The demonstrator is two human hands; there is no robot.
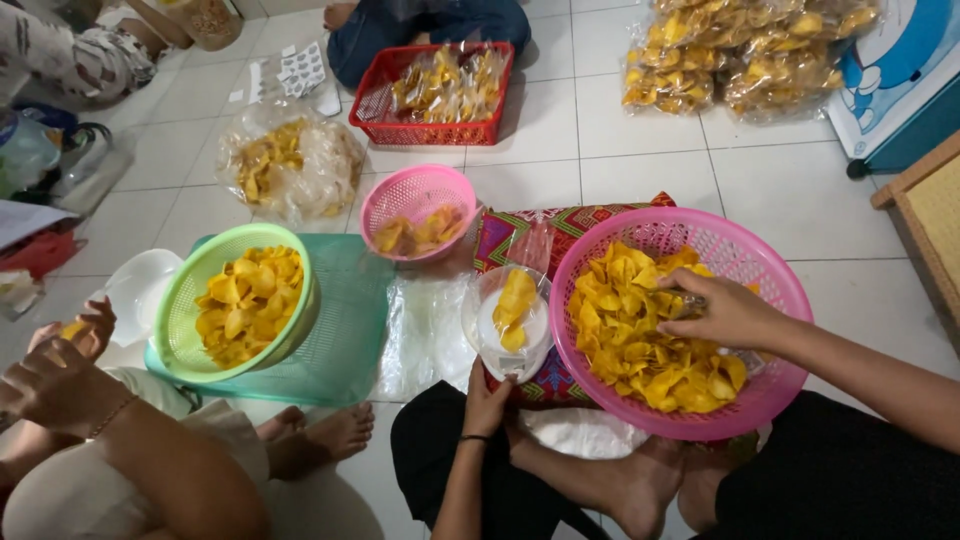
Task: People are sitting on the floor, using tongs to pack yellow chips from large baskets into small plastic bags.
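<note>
Left hand (487, 385) is gripping the lower edge of a clear plastic bag (508, 320) part-filled with chips, resting on a patterned cushion (540, 235). Right hand (722, 312) is closing loosely on yellow chips (640, 335) inside the large pink basket (770, 270) of rigid perforated plastic. Chips are likely light, thin and brittle (pinching gently advised); the bag is looking thin and slippery.

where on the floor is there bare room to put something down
Bare white tile lies between the big pink plastic basket and the heap of bagged yellow chips. Another patch sits right of the red plastic crate. It is crowded around the green basket, small pink basket and both hands, left, right.
</note>
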